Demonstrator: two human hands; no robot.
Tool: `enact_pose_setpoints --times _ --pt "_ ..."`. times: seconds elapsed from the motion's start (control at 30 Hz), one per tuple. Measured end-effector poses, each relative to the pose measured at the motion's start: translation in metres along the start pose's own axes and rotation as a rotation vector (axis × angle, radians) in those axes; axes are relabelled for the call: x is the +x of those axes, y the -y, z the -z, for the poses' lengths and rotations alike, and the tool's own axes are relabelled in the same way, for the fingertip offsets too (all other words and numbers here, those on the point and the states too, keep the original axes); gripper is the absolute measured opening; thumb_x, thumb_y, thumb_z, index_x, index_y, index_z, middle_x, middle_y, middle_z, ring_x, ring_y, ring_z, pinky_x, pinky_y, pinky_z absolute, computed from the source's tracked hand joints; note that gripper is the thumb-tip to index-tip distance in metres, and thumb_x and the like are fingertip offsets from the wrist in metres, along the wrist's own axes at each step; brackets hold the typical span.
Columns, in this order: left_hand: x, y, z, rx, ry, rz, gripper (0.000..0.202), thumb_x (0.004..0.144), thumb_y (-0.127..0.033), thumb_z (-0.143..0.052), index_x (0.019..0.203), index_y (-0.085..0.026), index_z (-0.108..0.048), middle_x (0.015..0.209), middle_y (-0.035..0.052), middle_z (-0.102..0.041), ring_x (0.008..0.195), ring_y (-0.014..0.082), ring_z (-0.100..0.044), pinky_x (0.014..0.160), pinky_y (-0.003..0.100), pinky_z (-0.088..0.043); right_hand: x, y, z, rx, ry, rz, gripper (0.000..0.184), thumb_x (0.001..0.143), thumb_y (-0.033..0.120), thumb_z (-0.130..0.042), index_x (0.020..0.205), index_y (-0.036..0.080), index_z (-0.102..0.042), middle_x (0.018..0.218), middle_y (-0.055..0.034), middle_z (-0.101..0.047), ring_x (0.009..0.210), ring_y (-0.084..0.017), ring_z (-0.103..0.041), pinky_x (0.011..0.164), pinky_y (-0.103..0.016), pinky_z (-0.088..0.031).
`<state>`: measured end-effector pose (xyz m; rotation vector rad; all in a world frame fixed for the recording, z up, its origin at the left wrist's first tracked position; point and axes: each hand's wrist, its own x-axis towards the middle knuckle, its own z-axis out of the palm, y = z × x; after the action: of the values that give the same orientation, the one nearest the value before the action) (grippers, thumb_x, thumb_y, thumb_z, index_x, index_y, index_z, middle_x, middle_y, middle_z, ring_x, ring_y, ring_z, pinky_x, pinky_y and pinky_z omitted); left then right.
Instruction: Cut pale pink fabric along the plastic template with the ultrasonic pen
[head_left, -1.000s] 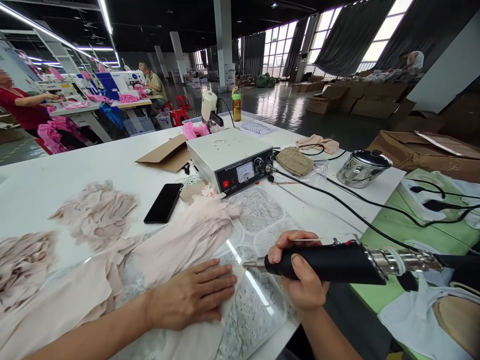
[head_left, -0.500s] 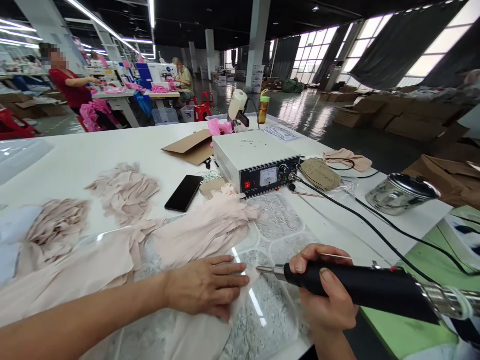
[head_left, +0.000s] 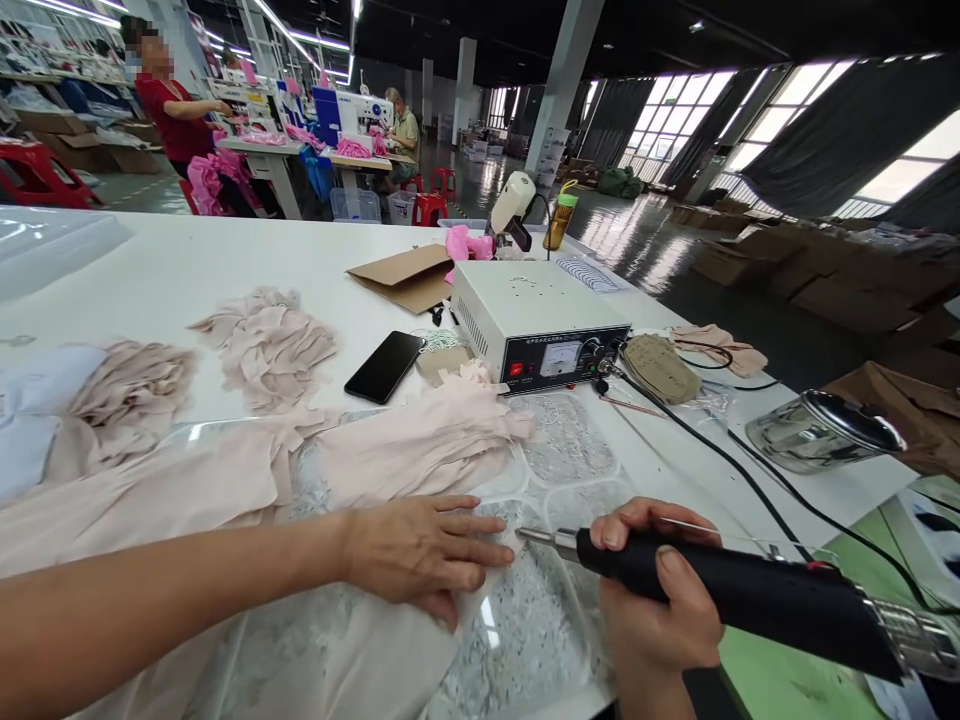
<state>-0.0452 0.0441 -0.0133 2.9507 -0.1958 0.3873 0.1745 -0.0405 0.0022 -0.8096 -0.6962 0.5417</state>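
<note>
My left hand (head_left: pixel 427 550) lies palm down with fingers stretched on a thin beige fabric piece (head_left: pixel 405 640), which rests on a clear, shiny sheet (head_left: pixel 510 620) over a grey patterned surface. My right hand (head_left: pixel 660 590) is wrapped round a black ultrasonic handpiece (head_left: pixel 765 590) with a tapered metal tip. The tip points left, just beside my left fingertips and close to the fabric edge; whether it touches is hard to see. A stack of beige fabric pieces (head_left: pixel 420 450) lies beyond my left hand, and another layered stack (head_left: pixel 165 475) is to its left.
A control box (head_left: pixel 540 310) with a meter and cables stands behind. Near it are a black phone (head_left: pixel 385 366), cardboard (head_left: pixel 405 278) and brown pattern pieces (head_left: pixel 660 370). A lidded metal pot (head_left: pixel 821 430) sits right. Crumpled beige scraps (head_left: pixel 274 350) lie left. People work at sewing machines beyond.
The camera view has shifted and tilted, so the table things appear further right. The handpiece tip stays beside my left fingertips, and both hands keep nearly the same pose.
</note>
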Motion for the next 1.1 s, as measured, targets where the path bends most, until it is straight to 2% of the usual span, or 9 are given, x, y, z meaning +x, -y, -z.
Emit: enact_pose_setpoints --times 0.13,0.33,0.5,0.67,0.77,0.9,1.1 --pt "0.0 0.001 -0.001 -0.051 0.042 0.011 0.024 0.098 -0.039 -0.055 0.102 -0.016 -0.058 0.14 0.0098 -0.054 0.141 0.0253 -0.035 0.119 0.042 -0.023 0.001 -0.002 0.001 0.001 -0.018 0.007 0.018 0.068 0.026 -0.056 0.084 0.02 -0.063 0.068 0.001 -0.059 0.049 -0.012 -0.054 0.045 -0.028 -0.046" --pt "-0.002 0.001 -0.001 -0.137 0.086 0.074 0.034 0.1 -0.035 -0.054 0.126 -0.013 -0.051 0.143 0.0114 -0.05 0.143 0.0259 -0.031 0.121 0.043 -0.016 0.001 -0.003 0.004 0.001 -0.028 -0.014 0.017 0.069 0.027 -0.056 0.084 0.021 -0.063 0.07 0.0012 -0.058 0.049 -0.012 -0.053 0.046 -0.029 -0.045" --pt "-0.003 0.0 -0.001 -0.204 0.06 0.103 0.038 0.097 -0.034 -0.058 0.129 -0.015 -0.051 0.143 0.0109 -0.051 0.143 0.0252 -0.031 0.121 0.042 -0.015 0.003 -0.004 0.002 -0.007 -0.038 -0.025 0.017 0.069 0.026 -0.056 0.084 0.021 -0.063 0.07 0.0007 -0.059 0.05 -0.012 -0.052 0.046 -0.028 -0.044" --pt "-0.001 0.0 -0.001 -0.278 0.107 0.166 0.035 0.096 -0.039 -0.059 0.125 -0.019 -0.058 0.143 0.0072 -0.051 0.143 0.0235 -0.032 0.121 0.039 -0.014 0.002 0.005 0.0 -0.003 -0.021 -0.047 0.019 0.066 0.024 -0.054 0.083 0.021 -0.063 0.068 0.0008 -0.058 0.051 -0.012 -0.053 0.047 -0.029 -0.045" --pt "0.0 -0.001 -0.003 -0.323 0.115 0.203 0.033 0.094 -0.041 -0.061 0.121 -0.021 -0.062 0.142 0.0053 -0.052 0.142 0.0228 -0.034 0.121 0.037 -0.016 -0.005 0.02 0.001 0.025 0.034 -0.092 0.017 0.066 0.026 -0.056 0.082 0.021 -0.062 0.069 0.0014 -0.056 0.05 -0.011 -0.05 0.045 -0.027 -0.044" --pt "-0.002 0.0 -0.009 -0.324 0.006 0.179 0.031 0.092 -0.043 -0.063 0.115 -0.022 -0.066 0.137 0.0056 -0.057 0.138 0.0239 -0.04 0.12 0.038 -0.019 -0.022 0.037 0.0 0.024 0.165 -0.187 0.016 0.073 0.033 -0.061 0.085 0.021 -0.061 0.07 0.0016 -0.052 0.049 -0.011 -0.048 0.042 -0.026 -0.043" --pt "-0.002 0.0 -0.014 -0.316 -0.029 0.174 0.032 0.087 -0.042 -0.07 0.113 -0.025 -0.067 0.135 0.0043 -0.059 0.135 0.0242 -0.045 0.119 0.038 -0.024 -0.039 0.039 -0.003 -0.013 0.303 -0.262 0.016 0.077 0.038 -0.061 0.087 0.025 -0.059 0.071 0.0021 -0.047 0.05 -0.011 -0.047 0.043 -0.027 -0.042"
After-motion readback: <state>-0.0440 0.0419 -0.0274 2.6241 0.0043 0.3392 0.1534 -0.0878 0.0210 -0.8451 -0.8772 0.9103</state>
